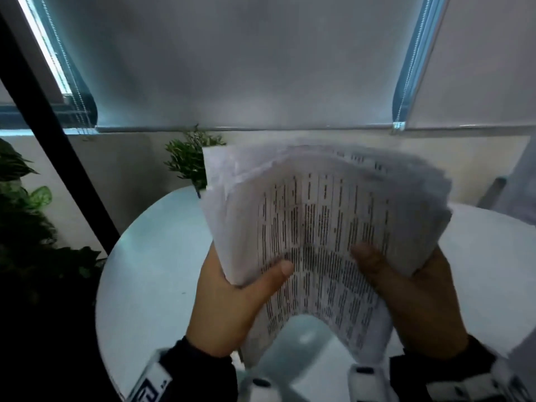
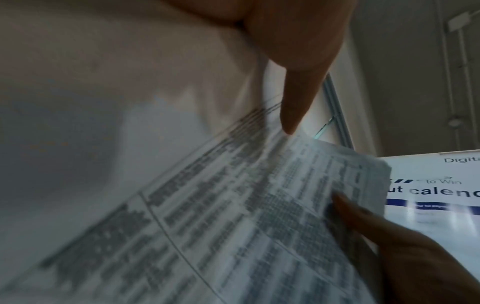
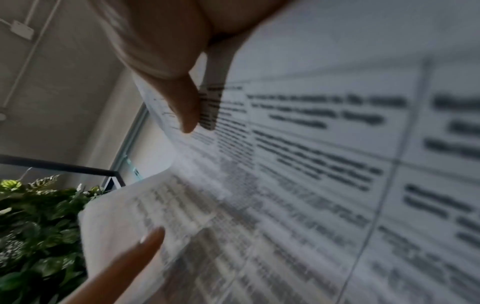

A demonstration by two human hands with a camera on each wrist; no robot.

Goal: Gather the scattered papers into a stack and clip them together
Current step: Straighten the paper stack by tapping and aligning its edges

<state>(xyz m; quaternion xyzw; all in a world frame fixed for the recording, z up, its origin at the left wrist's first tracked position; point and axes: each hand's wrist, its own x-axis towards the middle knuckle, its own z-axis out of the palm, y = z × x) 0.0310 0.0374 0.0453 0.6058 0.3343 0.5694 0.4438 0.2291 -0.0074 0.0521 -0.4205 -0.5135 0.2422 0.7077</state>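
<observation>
A thick stack of printed papers [image 1: 324, 221] is held up off the round white table [image 1: 150, 274], its sheets arched upward in the middle and uneven at the far edge. My left hand [image 1: 232, 303] grips its left side, thumb on top of the printed page. My right hand [image 1: 412, 300] grips the right side the same way. In the left wrist view the papers [image 2: 233, 216] fill the frame, blurred, with my left hand [image 2: 293, 67] above them and my right hand's fingers [image 2: 363, 222] at their far corner. The right wrist view shows the papers [image 3: 324, 164] and my right hand [image 3: 168, 72]. No clip is visible.
A small potted plant [image 1: 188, 161] stands at the table's far edge behind the stack. Large leafy plants [image 1: 26, 216] fill the left side beside a black slanted bar [image 1: 58, 134]. A roller blind [image 1: 246, 62] covers the window ahead. A printed poster [image 2: 441, 189] hangs to the right.
</observation>
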